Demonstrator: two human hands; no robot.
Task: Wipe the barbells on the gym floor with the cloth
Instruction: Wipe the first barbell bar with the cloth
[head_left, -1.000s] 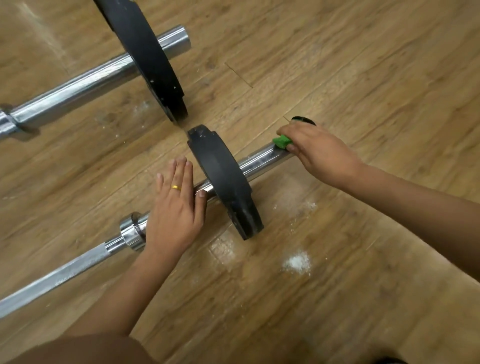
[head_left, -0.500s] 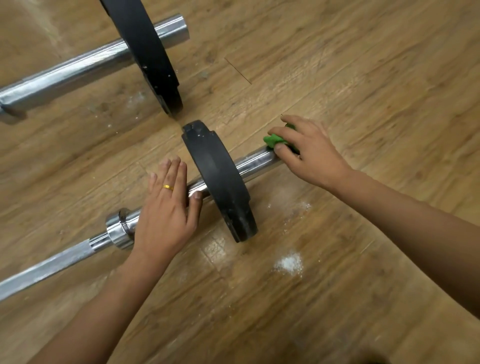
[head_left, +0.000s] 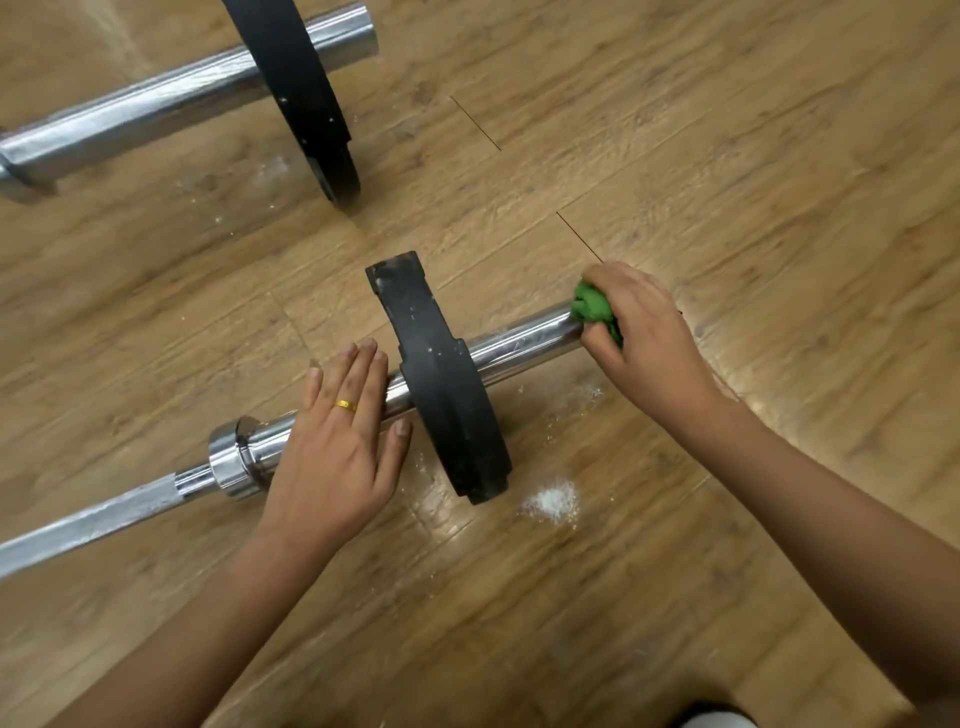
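A chrome barbell (head_left: 519, 343) lies across the wooden floor with one black plate (head_left: 447, 384) on its sleeve. My left hand (head_left: 337, 447) rests flat on the sleeve just left of the plate, fingers straight, a gold ring on one finger. My right hand (head_left: 644, 332) grips a bunched green cloth (head_left: 592, 306) and presses it against the sleeve's far right end, which it hides. A second barbell (head_left: 171, 109) with its own black plate (head_left: 306, 98) lies at the top left.
White powder (head_left: 553, 501) is scattered on the wood floor (head_left: 727, 156) below the near plate, with fainter specks close to the far plate. The near bar's thin shaft (head_left: 88, 519) runs off toward the left edge.
My right hand has stayed at the sleeve's end, shifting round it with the cloth. My left hand has kept its place on the sleeve.
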